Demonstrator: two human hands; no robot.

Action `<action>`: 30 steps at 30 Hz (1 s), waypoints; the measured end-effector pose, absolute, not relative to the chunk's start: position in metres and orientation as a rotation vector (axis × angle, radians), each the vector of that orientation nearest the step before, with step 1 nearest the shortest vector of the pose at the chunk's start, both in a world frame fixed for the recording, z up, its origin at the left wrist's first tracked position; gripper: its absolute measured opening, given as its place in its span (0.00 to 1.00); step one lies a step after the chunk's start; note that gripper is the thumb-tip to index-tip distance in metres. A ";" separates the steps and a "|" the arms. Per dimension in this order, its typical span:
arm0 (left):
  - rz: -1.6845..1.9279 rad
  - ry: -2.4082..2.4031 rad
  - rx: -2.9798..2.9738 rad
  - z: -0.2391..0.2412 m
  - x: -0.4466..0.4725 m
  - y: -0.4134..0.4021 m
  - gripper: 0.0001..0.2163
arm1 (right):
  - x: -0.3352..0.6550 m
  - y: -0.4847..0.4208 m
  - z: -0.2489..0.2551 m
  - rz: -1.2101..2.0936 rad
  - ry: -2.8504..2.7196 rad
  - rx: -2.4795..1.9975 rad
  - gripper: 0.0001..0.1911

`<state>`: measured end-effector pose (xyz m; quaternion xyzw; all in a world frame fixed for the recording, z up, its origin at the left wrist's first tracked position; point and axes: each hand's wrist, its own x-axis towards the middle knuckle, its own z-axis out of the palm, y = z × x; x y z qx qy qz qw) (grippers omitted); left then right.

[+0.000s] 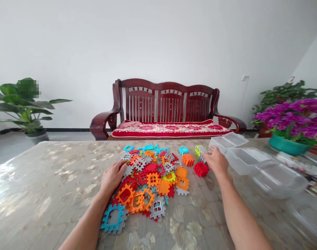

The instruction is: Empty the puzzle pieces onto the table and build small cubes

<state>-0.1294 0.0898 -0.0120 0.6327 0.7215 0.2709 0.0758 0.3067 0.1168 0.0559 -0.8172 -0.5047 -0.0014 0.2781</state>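
Note:
A heap of square plastic interlocking building plates (163,186) in orange, red, grey, blue and yellow-green lies on the table, many with window-like cutouts. My left hand (113,177) rests against the heap's left side, its outstretched fingers beside a grey plate (128,171); their tips are partly hidden. To the right, my right hand (218,161) has thumb and fingers at a grey plate (204,157) that stands against a yellow-green stack (199,150). Close by are a red stack (201,169), an orange stack (188,159) and a blue stack (183,150).
Clear plastic boxes (248,158) and a transparent lid (279,178) occupy the table's right side. Behind them stands a teal pot (289,144) of purple flowers. Beyond the table (56,180) is a dark wooden bench (171,100). A potted plant (34,135) stands at left.

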 end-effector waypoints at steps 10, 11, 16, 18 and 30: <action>0.828 2.156 1.880 -0.015 -0.131 0.091 0.19 | 0.325 0.117 0.039 -0.191 -1.356 -2.361 0.28; 0.836 2.156 1.865 -0.016 -0.131 0.092 0.19 | 0.323 0.117 0.040 -0.237 -1.375 -2.323 0.27; 0.934 2.139 1.766 -0.018 -0.124 0.096 0.24 | 0.288 0.119 0.049 -0.180 -1.529 -1.858 0.19; 0.978 2.079 1.768 -0.017 -0.116 0.096 0.25 | 0.263 0.118 0.048 -0.058 -1.618 -1.677 0.17; 1.115 1.808 1.763 -0.010 -0.083 0.088 0.23 | 0.166 0.088 0.015 0.218 -2.273 -1.273 0.28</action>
